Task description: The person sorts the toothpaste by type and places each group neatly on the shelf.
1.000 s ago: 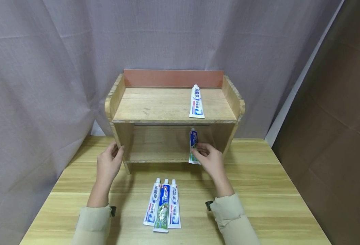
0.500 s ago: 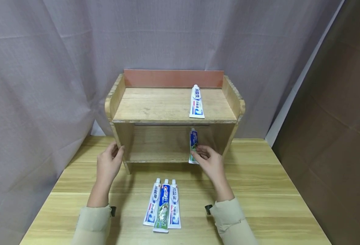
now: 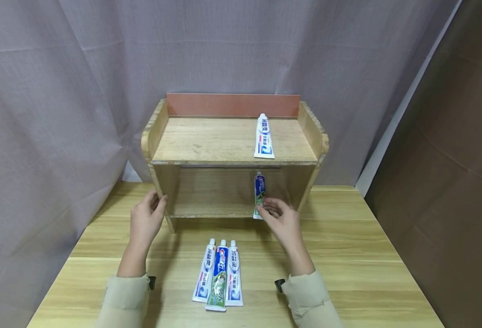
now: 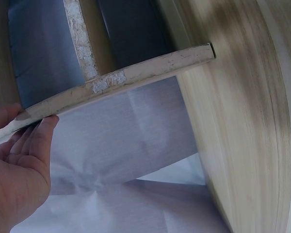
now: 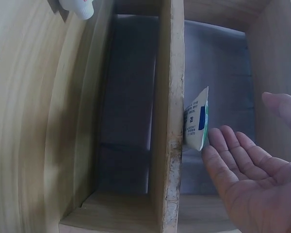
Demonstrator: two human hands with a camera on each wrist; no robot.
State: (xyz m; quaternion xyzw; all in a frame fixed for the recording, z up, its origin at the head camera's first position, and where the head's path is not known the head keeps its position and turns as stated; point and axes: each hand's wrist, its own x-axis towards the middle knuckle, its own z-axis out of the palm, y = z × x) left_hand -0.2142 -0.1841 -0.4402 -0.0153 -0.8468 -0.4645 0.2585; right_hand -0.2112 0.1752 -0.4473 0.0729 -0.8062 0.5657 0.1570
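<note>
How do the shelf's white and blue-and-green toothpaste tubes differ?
The white toothpaste tube lies on the upper shelf; the blue-and-green toothpaste tube, on the lower shelf. In the head view, the right hand partly covers the blue-and-green tube; the white tube shows whole. Both caps face backward.

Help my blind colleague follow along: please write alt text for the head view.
A right hand is at a blue-green toothpaste tube on the lower shelf of a wooden rack, while the left hand grips the rack's left side. A white tube lies on the upper shelf; on the table, another blue-green tube lies between two white ones.
</note>
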